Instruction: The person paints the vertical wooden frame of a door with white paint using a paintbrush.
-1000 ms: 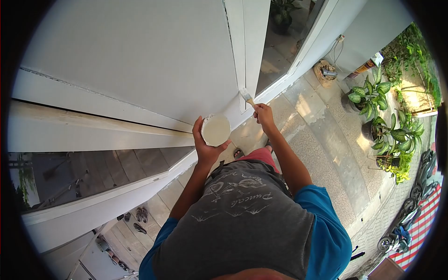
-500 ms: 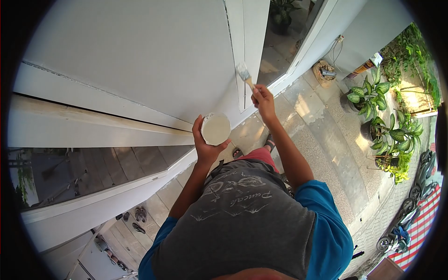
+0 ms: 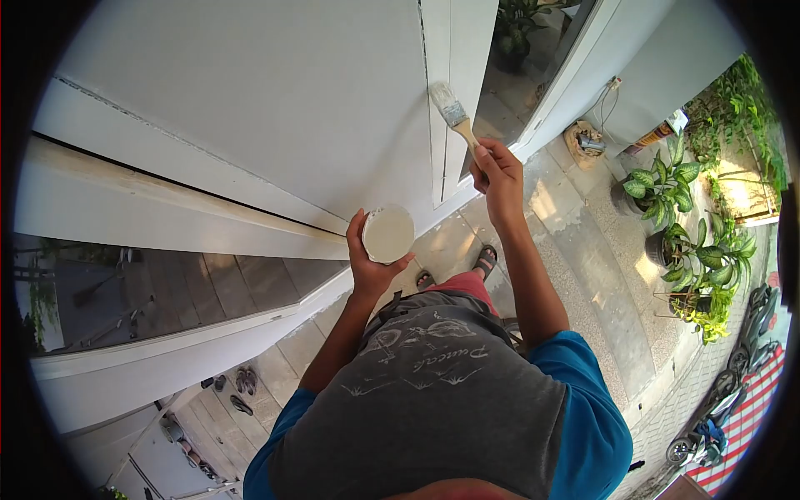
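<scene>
From my end I see plants [image 3: 683, 193] at right, motorbikes [image 3: 728, 385] below them near striped sheeting [image 3: 740, 442], slippers [image 3: 241, 405] lower left.

Gap, middle: free room is left between the tub [image 3: 389, 234], held in the left hand [image 3: 375, 272], and the paintbrush [image 3: 452, 112], gripped by the right hand [image 3: 500, 173]. Forward: reach is barred by the white wall [image 3: 250, 100]. Right: open passage is offered above the paving [image 3: 587, 275], bounded farther out by potted plants [image 3: 664, 185]. Rear: movement is blocked by the person's torso [image 3: 425, 417].
</scene>
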`<action>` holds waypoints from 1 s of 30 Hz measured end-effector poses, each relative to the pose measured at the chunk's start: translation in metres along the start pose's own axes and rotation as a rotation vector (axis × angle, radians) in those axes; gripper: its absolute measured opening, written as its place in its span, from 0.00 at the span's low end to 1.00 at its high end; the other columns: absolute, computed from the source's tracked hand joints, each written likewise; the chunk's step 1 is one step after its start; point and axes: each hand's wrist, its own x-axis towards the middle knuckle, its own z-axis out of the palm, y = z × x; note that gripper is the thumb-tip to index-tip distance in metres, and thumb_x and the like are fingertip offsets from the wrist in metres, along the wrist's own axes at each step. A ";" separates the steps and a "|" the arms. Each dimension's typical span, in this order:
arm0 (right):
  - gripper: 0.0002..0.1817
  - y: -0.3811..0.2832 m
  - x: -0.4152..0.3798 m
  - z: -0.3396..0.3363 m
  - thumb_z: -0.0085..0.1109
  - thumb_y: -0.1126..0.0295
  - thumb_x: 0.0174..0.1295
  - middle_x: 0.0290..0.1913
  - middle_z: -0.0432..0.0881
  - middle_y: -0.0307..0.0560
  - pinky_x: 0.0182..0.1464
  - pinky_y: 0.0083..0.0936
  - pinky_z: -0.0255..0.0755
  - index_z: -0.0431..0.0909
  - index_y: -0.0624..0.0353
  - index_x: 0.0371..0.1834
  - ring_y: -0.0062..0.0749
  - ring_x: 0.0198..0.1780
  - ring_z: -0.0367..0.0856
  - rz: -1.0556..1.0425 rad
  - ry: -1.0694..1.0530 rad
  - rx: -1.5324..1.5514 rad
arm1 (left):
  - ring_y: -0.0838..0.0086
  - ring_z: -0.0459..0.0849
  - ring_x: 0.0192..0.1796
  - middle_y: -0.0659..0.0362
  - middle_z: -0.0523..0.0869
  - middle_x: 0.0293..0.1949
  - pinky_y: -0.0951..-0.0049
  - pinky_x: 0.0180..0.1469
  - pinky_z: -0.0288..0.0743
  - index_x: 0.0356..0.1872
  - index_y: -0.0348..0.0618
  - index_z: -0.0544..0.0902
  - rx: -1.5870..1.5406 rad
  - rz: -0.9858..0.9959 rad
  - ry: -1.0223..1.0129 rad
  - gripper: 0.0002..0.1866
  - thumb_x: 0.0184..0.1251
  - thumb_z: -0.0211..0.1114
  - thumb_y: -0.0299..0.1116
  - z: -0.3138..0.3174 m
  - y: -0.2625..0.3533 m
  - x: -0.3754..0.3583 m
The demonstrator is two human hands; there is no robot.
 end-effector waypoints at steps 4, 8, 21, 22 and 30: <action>0.11 0.080 0.017 -0.017 0.53 0.67 0.72 0.19 0.69 0.32 0.21 0.14 0.53 0.79 0.63 0.47 0.12 0.19 0.60 -0.044 0.008 -0.106 | 0.64 0.76 0.63 0.51 0.72 0.61 0.63 0.63 0.73 0.74 0.42 0.52 -0.014 -0.001 0.000 0.58 0.44 0.84 0.34 0.002 0.006 0.000; 0.11 0.173 0.002 -0.052 0.54 0.65 0.71 0.20 0.70 0.33 0.17 0.17 0.55 0.78 0.63 0.45 0.14 0.17 0.62 0.321 0.113 -0.213 | 0.64 0.76 0.63 0.51 0.72 0.61 0.63 0.63 0.73 0.74 0.43 0.52 -0.055 -0.026 0.023 0.59 0.43 0.84 0.34 0.002 0.010 -0.001; 0.08 0.063 -0.031 -0.049 0.57 0.72 0.68 0.20 0.69 0.33 0.18 0.18 0.52 0.70 0.60 0.44 0.13 0.16 0.59 0.243 -0.201 0.013 | 0.67 0.77 0.63 0.54 0.75 0.60 0.63 0.63 0.73 0.68 0.42 0.63 0.039 -0.034 0.098 0.52 0.39 0.84 0.30 -0.002 0.023 -0.001; 0.06 0.043 -0.029 -0.045 0.57 0.74 0.68 0.21 0.72 0.35 0.20 0.17 0.55 0.71 0.60 0.44 0.15 0.18 0.62 0.212 -0.262 0.037 | 0.67 0.77 0.63 0.55 0.75 0.60 0.63 0.63 0.73 0.67 0.42 0.64 0.045 -0.041 0.105 0.51 0.37 0.85 0.29 -0.001 0.027 0.001; 0.09 -0.073 -0.011 -0.033 0.67 0.85 0.52 0.34 0.78 0.41 0.34 0.17 0.69 0.81 0.64 0.36 0.20 0.32 0.75 -0.090 -0.432 -0.026 | 0.66 0.76 0.63 0.55 0.75 0.61 0.63 0.64 0.72 0.67 0.44 0.65 0.128 0.059 0.202 0.53 0.33 0.85 0.28 0.024 0.046 0.011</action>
